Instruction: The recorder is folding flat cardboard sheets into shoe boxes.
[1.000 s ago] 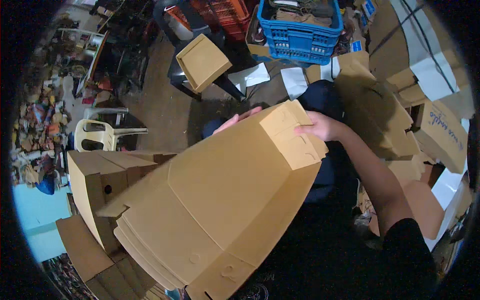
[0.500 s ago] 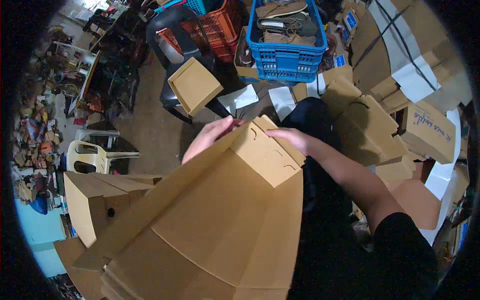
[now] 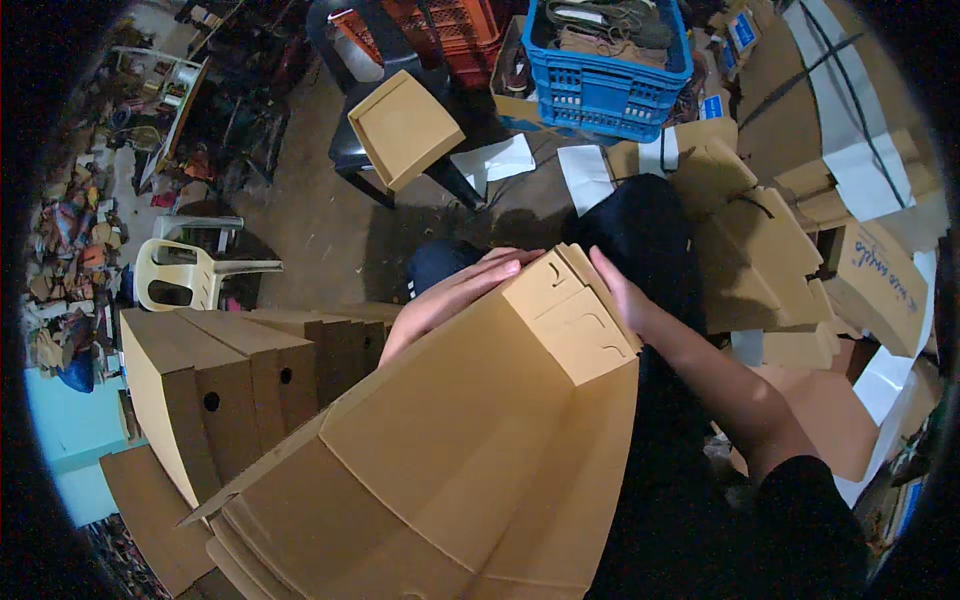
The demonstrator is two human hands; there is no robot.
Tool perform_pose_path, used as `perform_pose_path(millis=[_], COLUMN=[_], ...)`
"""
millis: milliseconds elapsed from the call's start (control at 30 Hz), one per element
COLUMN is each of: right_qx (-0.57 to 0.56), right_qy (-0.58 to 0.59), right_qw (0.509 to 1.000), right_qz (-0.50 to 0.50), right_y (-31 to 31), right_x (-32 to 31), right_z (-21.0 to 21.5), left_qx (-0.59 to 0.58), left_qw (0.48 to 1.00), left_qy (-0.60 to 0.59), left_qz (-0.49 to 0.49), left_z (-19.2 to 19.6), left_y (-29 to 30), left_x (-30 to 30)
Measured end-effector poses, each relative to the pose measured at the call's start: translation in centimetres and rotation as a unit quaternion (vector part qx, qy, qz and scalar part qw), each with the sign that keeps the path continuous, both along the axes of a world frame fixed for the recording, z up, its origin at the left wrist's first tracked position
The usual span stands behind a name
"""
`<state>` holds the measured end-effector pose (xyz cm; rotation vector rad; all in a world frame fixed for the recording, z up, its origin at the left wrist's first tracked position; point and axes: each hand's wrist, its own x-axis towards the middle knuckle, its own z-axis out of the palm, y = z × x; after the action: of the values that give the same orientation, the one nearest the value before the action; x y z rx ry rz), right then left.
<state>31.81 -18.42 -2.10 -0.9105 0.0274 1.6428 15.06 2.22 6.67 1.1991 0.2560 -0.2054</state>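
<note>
Both hands, left hand (image 3: pixel 450 295) and right hand (image 3: pixel 620 295), press flat, fingers together, on matte corrugated cardboard box (image 3: pixel 480 440).

The cardboard stack (image 3: pixel 440 480) runs off the lower edge and hides most of the left hand (image 3: pixel 450 295). The right hand's (image 3: pixel 620 295) fingertips vanish behind the flap. The blue crate (image 3: pixel 605 70) is cut off at the top.

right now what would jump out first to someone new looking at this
A big brown cardboard box fills the lower centre, with the left hand and right hand pressing on its far end. Behind it, a blue plastic crate sits top centre, and folded boxes stand at left.
</note>
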Motion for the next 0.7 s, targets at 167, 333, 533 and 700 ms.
perform_pose_path(millis=[167, 333, 533, 700], right_qx=[-0.033, -0.106, -0.096, -0.022], right_qy=[-0.045, -0.114, -0.156, -0.217], right_qw=[0.998, 0.986, 0.975, 0.965], right_qz=[-0.003, 0.064, 0.127, 0.142], right_y=[-1.5, -1.1, -0.8, -0.7], right_x=[0.2, -0.5, 0.2, 1.4], right_z=[-0.2, 3.3, 2.7, 1.9], left_qx=[-0.016, -0.034, -0.052, 0.041], left_qw=[0.999, 0.996, 0.989, 0.988], left_qy=[0.03, 0.065, 0.107, 0.111], left_qz=[0.024, 0.054, 0.086, 0.102], left_z=[1.3, 2.2, 3.0, 3.2], left_y=[-1.2, -1.9, -2.1, -2.5], left_x=[-0.1, -0.4, -0.8, -1.1])
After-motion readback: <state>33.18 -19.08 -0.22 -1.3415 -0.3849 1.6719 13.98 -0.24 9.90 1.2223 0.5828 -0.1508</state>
